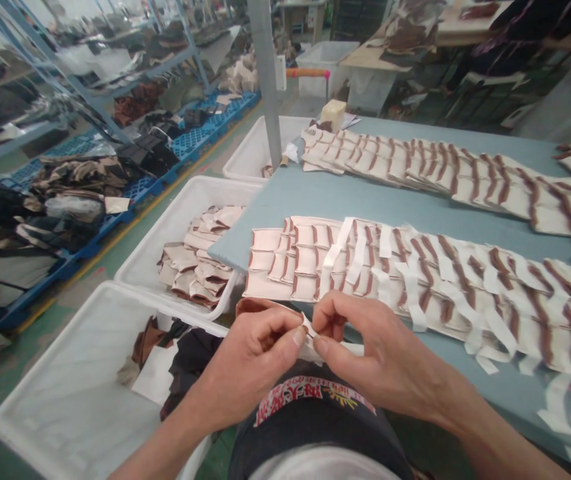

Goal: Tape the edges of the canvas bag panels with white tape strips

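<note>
At left, a white rectangular plastic bin (55,380) holds brown, white and black cloth pieces. Next, the left hand (252,357) pinches the edge of a small cream-and-brown piece of sheet material (266,305), held before the body; the right hand (365,337), fingertips just beside, pinches the same edge. The step in hand appears to be fingertip work along that edge; the next move seems to call for steady two-sided pressure. At right, overlapping cream panels with brown edges (308,252), several crossed by white ribbon-like strips (358,257), lie on a flat blue-grey tabletop (285,193).
</note>
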Available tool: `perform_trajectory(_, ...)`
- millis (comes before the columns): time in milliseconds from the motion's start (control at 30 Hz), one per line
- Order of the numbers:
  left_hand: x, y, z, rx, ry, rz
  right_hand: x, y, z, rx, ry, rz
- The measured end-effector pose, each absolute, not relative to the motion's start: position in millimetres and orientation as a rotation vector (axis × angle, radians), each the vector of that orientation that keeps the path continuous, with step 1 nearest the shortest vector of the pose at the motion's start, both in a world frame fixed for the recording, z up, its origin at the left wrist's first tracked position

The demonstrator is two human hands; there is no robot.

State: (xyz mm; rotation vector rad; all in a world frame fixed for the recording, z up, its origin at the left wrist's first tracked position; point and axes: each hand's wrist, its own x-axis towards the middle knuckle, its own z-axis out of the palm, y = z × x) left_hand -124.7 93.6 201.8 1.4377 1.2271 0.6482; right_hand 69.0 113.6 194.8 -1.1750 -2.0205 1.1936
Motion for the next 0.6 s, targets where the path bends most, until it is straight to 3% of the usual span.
perform_trajectory(600,-125,100,202,1.357,1.273,0.702,72,135,197,-1.115,-1.858,1.740)
